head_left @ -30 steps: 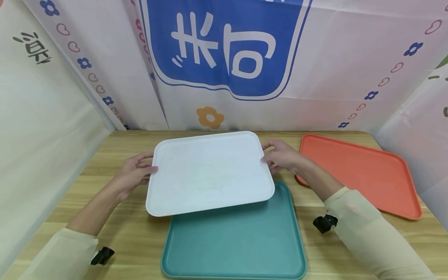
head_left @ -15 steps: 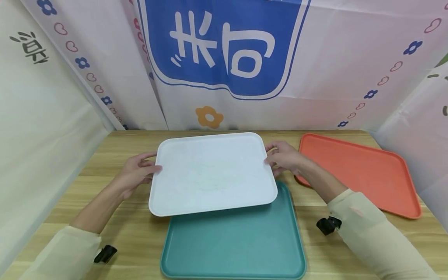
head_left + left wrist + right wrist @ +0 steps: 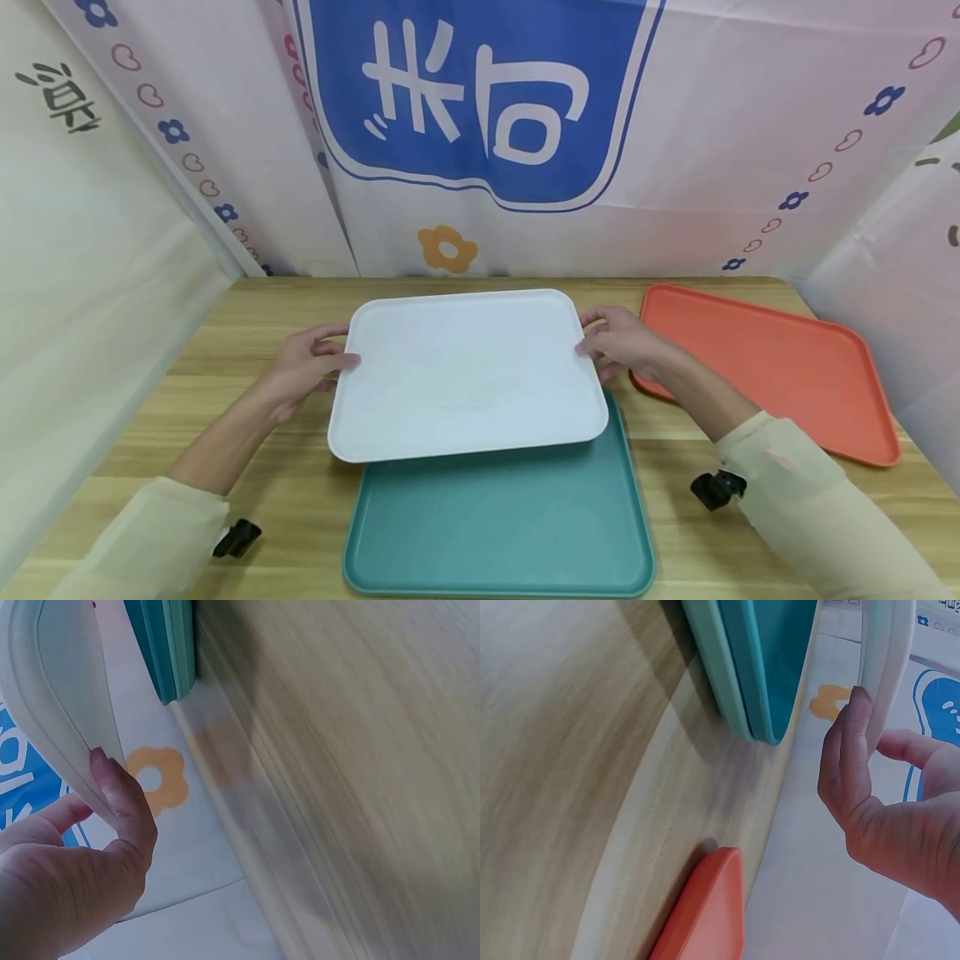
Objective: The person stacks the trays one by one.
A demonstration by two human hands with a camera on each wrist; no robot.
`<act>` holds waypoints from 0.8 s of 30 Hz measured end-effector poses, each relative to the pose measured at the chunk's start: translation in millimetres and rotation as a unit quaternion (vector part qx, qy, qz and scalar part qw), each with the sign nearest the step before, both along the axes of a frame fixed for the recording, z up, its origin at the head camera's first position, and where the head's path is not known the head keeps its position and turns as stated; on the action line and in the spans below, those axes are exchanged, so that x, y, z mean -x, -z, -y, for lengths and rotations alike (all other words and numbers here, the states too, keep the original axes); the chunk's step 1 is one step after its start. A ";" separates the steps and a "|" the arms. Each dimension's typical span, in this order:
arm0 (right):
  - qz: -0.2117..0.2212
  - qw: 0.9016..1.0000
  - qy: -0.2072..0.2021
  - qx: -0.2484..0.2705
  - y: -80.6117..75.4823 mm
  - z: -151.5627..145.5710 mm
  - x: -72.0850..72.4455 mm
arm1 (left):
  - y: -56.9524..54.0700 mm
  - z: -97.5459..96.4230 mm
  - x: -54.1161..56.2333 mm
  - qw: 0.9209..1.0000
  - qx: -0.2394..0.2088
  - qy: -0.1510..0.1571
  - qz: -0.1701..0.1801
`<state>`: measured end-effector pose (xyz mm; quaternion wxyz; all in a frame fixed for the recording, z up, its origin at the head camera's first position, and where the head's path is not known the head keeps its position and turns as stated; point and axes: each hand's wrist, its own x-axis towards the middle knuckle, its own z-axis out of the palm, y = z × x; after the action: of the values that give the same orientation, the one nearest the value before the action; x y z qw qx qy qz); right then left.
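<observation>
Both hands pinch the flat white rectangular plastic tray (image 3: 465, 373) by its short edges, left hand (image 3: 306, 367) and right hand (image 3: 621, 340) on opposite sides to keep it level (thumbs on top). It hangs above the teal plastic tray (image 3: 501, 525) lying on the wooden counter (image 3: 247, 333); an orange tray (image 3: 772, 367) lies to the right.

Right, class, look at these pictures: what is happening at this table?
A person holds a white tray by its two short sides, the left hand on one edge and the right hand on the other. The tray is in the air above the far end of a teal tray that lies flat on the wooden table. An orange tray lies to the right, untouched.
</observation>
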<state>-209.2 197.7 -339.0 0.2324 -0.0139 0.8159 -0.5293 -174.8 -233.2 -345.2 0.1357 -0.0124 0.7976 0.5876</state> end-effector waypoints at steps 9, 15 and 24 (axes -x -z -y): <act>0.007 1.000 0.002 0.005 4.2 -7.7 -1.7 | 2.6 -6.4 1.9 1.000 0.010 0.001 0.009; 0.009 1.000 -0.002 0.009 8.1 -12.5 -3.9 | 4.3 -9.2 2.5 1.000 0.018 0.002 0.012; 0.014 1.000 -0.010 0.012 9.3 -17.2 -7.7 | 4.0 -10.6 1.5 1.000 0.024 0.011 0.005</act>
<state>-201.5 214.8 -348.3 0.2487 -0.0177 0.8061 -0.5366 -176.3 -222.6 -349.2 0.1462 -0.0095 0.8111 0.5663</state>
